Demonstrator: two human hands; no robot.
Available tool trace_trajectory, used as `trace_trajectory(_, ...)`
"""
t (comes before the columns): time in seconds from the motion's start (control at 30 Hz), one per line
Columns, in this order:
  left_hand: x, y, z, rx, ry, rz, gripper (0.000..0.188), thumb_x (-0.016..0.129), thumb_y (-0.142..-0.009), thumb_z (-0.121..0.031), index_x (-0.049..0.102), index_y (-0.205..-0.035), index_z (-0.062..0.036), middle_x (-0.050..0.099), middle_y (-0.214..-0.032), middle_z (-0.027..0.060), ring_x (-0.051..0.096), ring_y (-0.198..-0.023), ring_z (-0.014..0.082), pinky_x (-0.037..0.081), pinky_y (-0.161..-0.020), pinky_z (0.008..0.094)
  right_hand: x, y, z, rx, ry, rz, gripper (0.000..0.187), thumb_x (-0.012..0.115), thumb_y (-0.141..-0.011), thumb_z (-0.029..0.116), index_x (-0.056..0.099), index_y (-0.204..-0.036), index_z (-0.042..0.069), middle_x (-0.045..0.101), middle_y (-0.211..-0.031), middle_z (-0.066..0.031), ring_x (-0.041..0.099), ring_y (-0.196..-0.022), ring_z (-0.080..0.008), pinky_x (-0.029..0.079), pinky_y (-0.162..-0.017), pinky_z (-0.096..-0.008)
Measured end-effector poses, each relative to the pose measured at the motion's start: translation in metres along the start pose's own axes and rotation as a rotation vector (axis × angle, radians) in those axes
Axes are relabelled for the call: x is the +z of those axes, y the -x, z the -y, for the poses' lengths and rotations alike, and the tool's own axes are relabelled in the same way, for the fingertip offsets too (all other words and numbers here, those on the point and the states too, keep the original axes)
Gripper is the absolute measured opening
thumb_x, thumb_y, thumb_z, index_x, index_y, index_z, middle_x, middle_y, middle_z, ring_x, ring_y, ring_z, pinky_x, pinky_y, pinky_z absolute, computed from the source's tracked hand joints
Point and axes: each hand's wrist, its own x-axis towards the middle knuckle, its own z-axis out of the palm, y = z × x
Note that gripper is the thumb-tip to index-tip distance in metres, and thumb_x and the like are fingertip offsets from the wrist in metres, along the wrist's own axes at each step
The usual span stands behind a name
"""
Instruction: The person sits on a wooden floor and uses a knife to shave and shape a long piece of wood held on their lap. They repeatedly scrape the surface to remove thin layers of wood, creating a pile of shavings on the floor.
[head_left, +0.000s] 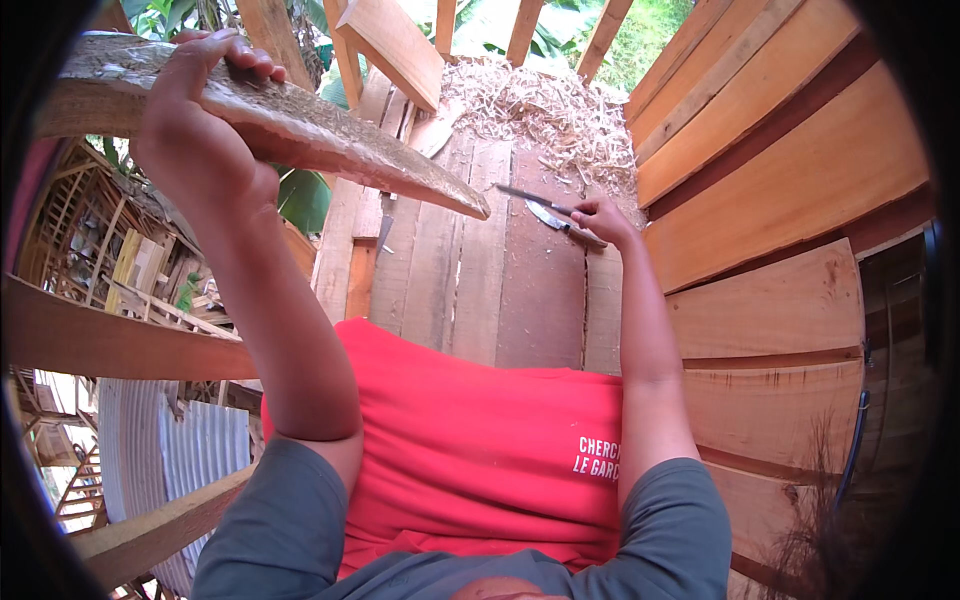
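Note:
My left hand (195, 135) is closed round the upper edge of a long wooden plank (350, 150) with a rough, bark-like edge. The plank is raised at the upper left, and its narrow tip points toward the middle. My right hand (606, 218) grips a slim, dark, straight tool (530, 197), perhaps a file or a thin blade; its far end points left, a little beyond the plank's tip. Just below it lies a knife (547, 216) with a shiny curved blade, its handle (588, 237) next to my right hand.
Under the tools are floor boards (485, 270), with a heap of wood shavings (545, 115) at the far end. A plank wall (780, 180) rises on the right. A wood block (392, 50) stands at the far left. Rails (130, 330) and corrugated sheets (205, 440) lie beyond on the left.

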Motion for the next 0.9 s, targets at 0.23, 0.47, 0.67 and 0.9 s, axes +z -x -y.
trace_trajectory(0.23, -0.004, 0.000, -0.001, -0.082, 0.071, 0.084, 0.017, 0.063, -0.086, -0.006, 0.058, -0.100, 0.0027, 0.057, -0.076, 0.0103, 0.059, -0.071, 0.0216, 0.051, -0.071, 0.0360, -0.013, 0.014, -0.020, -0.009, 0.267, 0.207, 0.029, 0.085, -0.081, 0.016, 0.077, -0.107, 0.007, 0.074, -0.086, -0.0032, 0.064, -0.081, -0.0124, 0.052, -0.077, -0.0338)
trace_trajectory(0.47, 0.005, 0.004, 0.011, -0.111, 0.035, 0.095, 0.016, 0.068, -0.083, -0.006, 0.062, -0.096, 0.0018, 0.058, -0.071, 0.0088, 0.059, -0.063, 0.0204, 0.050, -0.063, 0.0329, -0.038, 0.022, -0.020, -0.147, 0.277, 0.397, 0.028, 0.083, -0.083, 0.016, 0.078, -0.110, 0.010, 0.076, -0.089, 0.0001, 0.063, -0.081, -0.0107, 0.051, -0.076, -0.0332)
trace_trajectory(0.67, 0.017, 0.006, 0.024, -0.088, -0.015, 0.087, 0.018, 0.072, -0.079, -0.005, 0.066, -0.094, 0.0020, 0.060, -0.069, 0.0092, 0.060, -0.060, 0.0196, 0.050, -0.060, 0.0323, -0.017, 0.020, -0.036, -0.132, 0.101, -0.397, 0.029, 0.073, -0.088, -0.001, 0.078, -0.114, 0.011, 0.078, -0.094, -0.0056, 0.063, -0.085, -0.0105, 0.052, -0.078, -0.0284)
trace_trajectory(0.9, 0.012, 0.001, 0.028, -0.095, -0.028, 0.059, 0.018, 0.073, -0.079, -0.008, 0.066, -0.093, 0.0018, 0.061, -0.069, 0.0094, 0.060, -0.060, 0.0183, 0.050, -0.059, 0.0325, -0.054, 0.032, -0.038, -0.047, 0.328, 0.224, 0.030, 0.077, -0.085, 0.001, 0.078, -0.114, 0.010, 0.077, -0.092, -0.0058, 0.063, -0.079, -0.0109, 0.052, -0.074, -0.0296)
